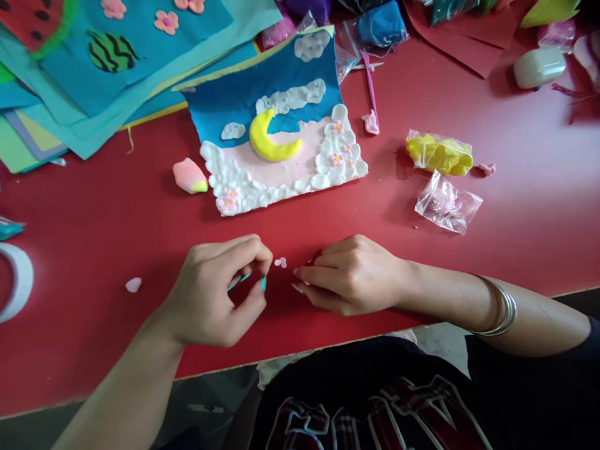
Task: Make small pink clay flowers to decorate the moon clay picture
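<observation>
Curled in a loose ring, my left hand has its thumb and forefinger tips brought together; I cannot make out anything between them. My right hand faces it, fingers folded and tips low over the red table. Whatever those fingertips pinch is hidden or too small to name. Between both hands lie several tiny pale pink clay petals, joined in a cluster. Beyond them is a clay picture with a blue sky, white clouds, a yellow crescent moon and small pink flowers.
A pink clay lump sits left of the picture, a pale pink piece nearer me. Bagged yellow clay and pink clay lie right. A tape roll, purple tool and coloured sheets surround the work.
</observation>
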Demonstrator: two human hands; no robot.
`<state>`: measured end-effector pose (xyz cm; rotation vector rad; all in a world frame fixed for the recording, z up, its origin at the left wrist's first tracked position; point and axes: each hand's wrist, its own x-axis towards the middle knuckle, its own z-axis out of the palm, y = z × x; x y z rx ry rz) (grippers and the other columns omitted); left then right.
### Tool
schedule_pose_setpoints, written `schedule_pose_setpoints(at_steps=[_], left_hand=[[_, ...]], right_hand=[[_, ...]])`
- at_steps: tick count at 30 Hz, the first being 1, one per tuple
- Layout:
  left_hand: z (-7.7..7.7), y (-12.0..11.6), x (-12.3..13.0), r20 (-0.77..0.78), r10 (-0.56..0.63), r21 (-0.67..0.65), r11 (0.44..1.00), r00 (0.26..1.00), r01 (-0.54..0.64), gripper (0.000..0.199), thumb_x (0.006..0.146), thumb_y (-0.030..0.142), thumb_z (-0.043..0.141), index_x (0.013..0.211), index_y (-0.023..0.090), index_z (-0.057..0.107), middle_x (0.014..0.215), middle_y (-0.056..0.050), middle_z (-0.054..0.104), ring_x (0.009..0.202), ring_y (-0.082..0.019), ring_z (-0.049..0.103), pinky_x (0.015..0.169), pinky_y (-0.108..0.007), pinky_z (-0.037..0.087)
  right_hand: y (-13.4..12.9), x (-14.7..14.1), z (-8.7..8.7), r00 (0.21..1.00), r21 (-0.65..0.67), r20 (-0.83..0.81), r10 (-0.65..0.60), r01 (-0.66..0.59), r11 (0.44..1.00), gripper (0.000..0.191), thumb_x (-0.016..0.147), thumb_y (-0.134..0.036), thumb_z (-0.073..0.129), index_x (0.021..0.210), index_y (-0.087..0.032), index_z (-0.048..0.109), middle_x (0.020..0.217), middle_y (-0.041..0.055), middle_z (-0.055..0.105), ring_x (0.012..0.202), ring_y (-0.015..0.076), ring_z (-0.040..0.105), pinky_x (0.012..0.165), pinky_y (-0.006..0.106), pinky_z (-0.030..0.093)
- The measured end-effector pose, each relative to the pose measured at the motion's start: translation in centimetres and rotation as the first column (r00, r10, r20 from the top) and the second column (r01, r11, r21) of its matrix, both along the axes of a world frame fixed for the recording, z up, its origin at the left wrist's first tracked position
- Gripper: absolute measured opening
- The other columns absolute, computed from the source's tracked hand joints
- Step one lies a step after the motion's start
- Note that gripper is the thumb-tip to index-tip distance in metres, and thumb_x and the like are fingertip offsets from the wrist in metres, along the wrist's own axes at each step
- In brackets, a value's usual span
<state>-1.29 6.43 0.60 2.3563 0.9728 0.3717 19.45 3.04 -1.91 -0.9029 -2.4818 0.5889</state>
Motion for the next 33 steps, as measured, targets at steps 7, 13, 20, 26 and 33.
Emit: schedule_pose_setpoints(at_steps=[7, 13, 20, 26, 33], left_hand=[[-0.4, -0.4, -0.1, -0.139, -0.053, -0.014, 0.999, 0.989, 0.051, 0.026, 0.062, 0.017, 0.043, 0.084, 0.021, 0.054, 0.052, 0.005, 0.045, 0.043, -0.01, 0.041, 0.045, -0.022, 0.031], [-0.2, -0.6, 0.0, -0.053, 0.019, -0.113, 0.993, 0.998, -0.024, 0.022, 0.063, 0.018, 0.043, 0.082, 0.021, 0.054, 0.051, 0.006, 0.041, 0.042, -0.009, 0.036, 0.044, -0.022, 0.031], [0.6, -0.5, 0.2, 0.107, 0.189, -0.336, 0.931, 0.976, -0.143, 0.039, 0.067, 0.019, 0.048, 0.105, 0.02, 0.056, 0.059, 0.004, 0.043, 0.05, -0.009, 0.04, 0.045, -0.02, 0.035], [0.8, 0.8, -1.2, 0.259, 0.197, -0.662, 0.749, 0.946, 0.026, 0.058, 0.069, 0.023, 0.052, 0.126, 0.019, 0.05, 0.054, 0.004, 0.038, 0.046, -0.008, 0.034, 0.041, -0.02, 0.031], [-0.5, 2.6, -3.0, 0.508, 0.295, -0.81, 0.482, 0.809, 0.333, 0.061, 0.067, 0.019, 0.05, 0.129, 0.016, 0.048, 0.054, 0.004, 0.028, 0.047, -0.006, 0.03, 0.044, -0.02, 0.028]], right_hand=[[0.0, -0.1, 0.1, 1.0, -0.006, 0.009, -0.01, 0.01, 1.0, 0.032, 0.09, -0.025, 0.039, 0.075, -0.012, 0.063, 0.058, 0.0028, 0.06, 0.049, 0.0078, 0.048, 0.048, 0.023, 0.031], [0.1, -0.1, 0.1, 1.0, -0.045, -0.004, -0.012, 0.012, 0.999, 0.033, 0.091, -0.026, 0.038, 0.075, -0.012, 0.063, 0.059, 0.0034, 0.06, 0.05, 0.0083, 0.049, 0.049, 0.023, 0.031], [0.3, 0.1, 0.3, 0.998, -0.103, -0.06, -0.034, 0.028, 0.994, 0.035, 0.092, -0.03, 0.038, 0.074, -0.012, 0.063, 0.057, 0.0037, 0.059, 0.048, 0.0078, 0.047, 0.047, 0.023, 0.029], [0.3, 0.0, 0.3, 0.997, -0.102, -0.058, -0.043, 0.037, 0.994, 0.036, 0.092, -0.032, 0.039, 0.071, -0.012, 0.061, 0.054, 0.0025, 0.056, 0.046, 0.0074, 0.046, 0.047, 0.023, 0.028], [0.3, 0.0, 0.3, 0.998, -0.105, -0.046, -0.042, 0.037, 0.994, 0.035, 0.091, -0.03, 0.039, 0.07, -0.013, 0.06, 0.055, 0.0028, 0.057, 0.048, 0.0076, 0.047, 0.048, 0.023, 0.029]])
